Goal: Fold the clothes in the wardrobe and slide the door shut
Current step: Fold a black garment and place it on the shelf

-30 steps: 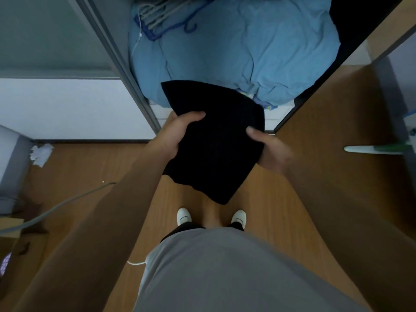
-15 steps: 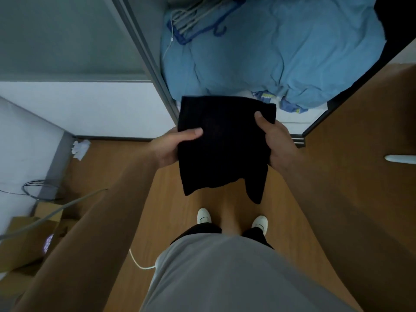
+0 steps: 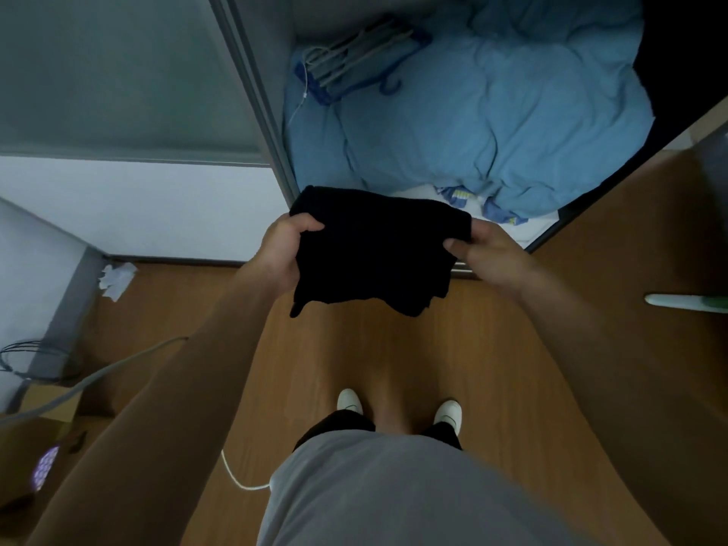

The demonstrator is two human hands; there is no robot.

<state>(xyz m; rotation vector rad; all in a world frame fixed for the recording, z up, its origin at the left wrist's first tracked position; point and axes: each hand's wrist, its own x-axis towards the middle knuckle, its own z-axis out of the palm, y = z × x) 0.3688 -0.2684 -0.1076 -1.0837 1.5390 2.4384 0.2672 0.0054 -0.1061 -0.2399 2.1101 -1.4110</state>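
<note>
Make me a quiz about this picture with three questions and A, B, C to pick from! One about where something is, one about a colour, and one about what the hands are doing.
1. Where do the hangers lie?
A. on a chair
B. on the blue quilt inside the wardrobe
C. on a table

2. What colour is the garment that is being held?
A. red
B. yellow
C. black

3. How is the garment held?
A. by one hand only
B. by two hands
C. it hangs on a hook

Answers:
1 B, the hangers rest on the quilt at the back left of the wardrobe.
2 C, the cloth is plain black.
3 B, the left hand and the right hand each grip a side near the top.
</note>
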